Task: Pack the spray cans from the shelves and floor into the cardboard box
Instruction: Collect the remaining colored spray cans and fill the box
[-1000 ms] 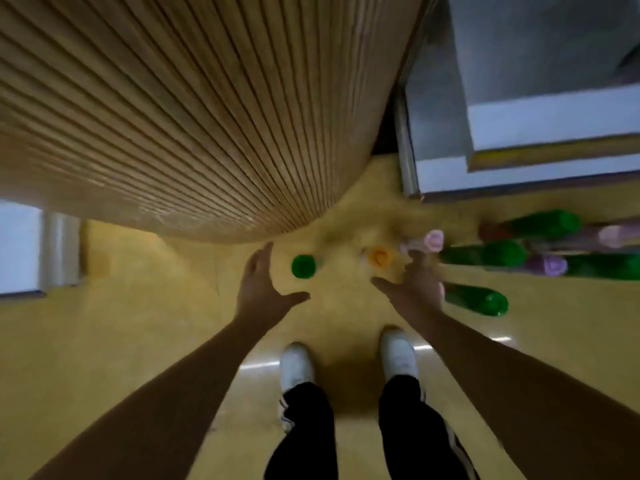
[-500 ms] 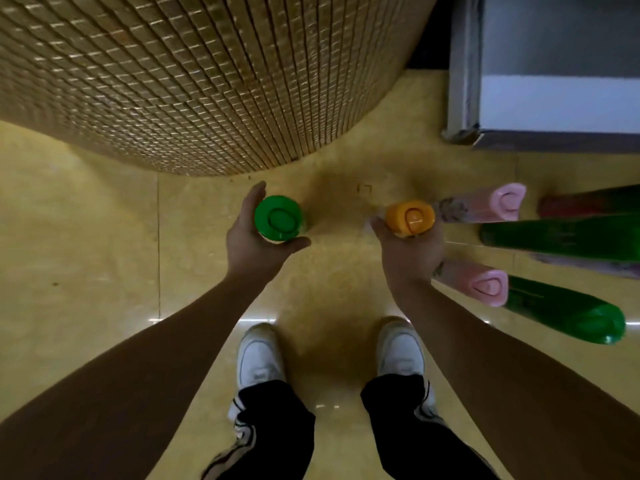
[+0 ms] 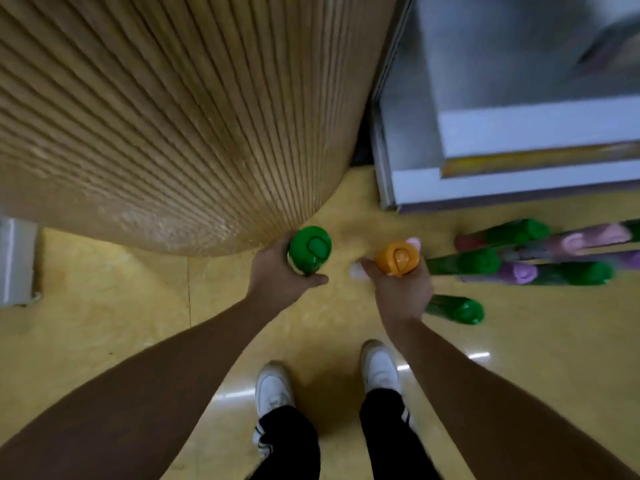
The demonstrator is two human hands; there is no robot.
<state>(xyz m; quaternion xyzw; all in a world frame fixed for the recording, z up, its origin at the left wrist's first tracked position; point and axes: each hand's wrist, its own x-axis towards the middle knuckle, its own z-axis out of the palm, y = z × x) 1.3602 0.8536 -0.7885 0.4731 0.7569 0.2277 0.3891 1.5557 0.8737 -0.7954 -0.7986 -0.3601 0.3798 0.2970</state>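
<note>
L hand (image 3: 277,277): fingers + thumb curled round a green-capped can (image 3: 309,248), held upright, cap toward me. R hand (image 3: 401,292): same sort of grip on an orange-capped can (image 3: 398,258), also upright. A pink cap (image 3: 414,242) shows just beyond the orange one. Can't tell if it is a 2nd can in my R hand or one lying behind it.

Step, as I judge it: floor pickup for this pair is done and the carry to the cardboard box comes next. The box is not in view, so its position is unknown.

Surroundings:
- Ribbed column (image 3: 173,116) is just ahead of the L hand, v. close to the green cap.
- Shelf unit (image 3: 519,188) is ahead and to the right of the R hand.
- Lone green can (image 3: 457,310) lies on the floor (image 3: 104,323), just right of my R wrist.
- A cluster of floor cans (image 3: 519,268) lies further right of the R hand, w/ green, pink and purple caps, all on their sides.
- Shoes (image 3: 273,386) are below both hands.

Next move needs:
- Turn to find the box, since both hands are full and can take no more this trip.
- Keep both grips firm and the cans upright.
- Watch my feet near the lone can when turning, as it looks likely to roll if kicked.
- Plenty is left on the floor, so the task is prob. early to mid.
</note>
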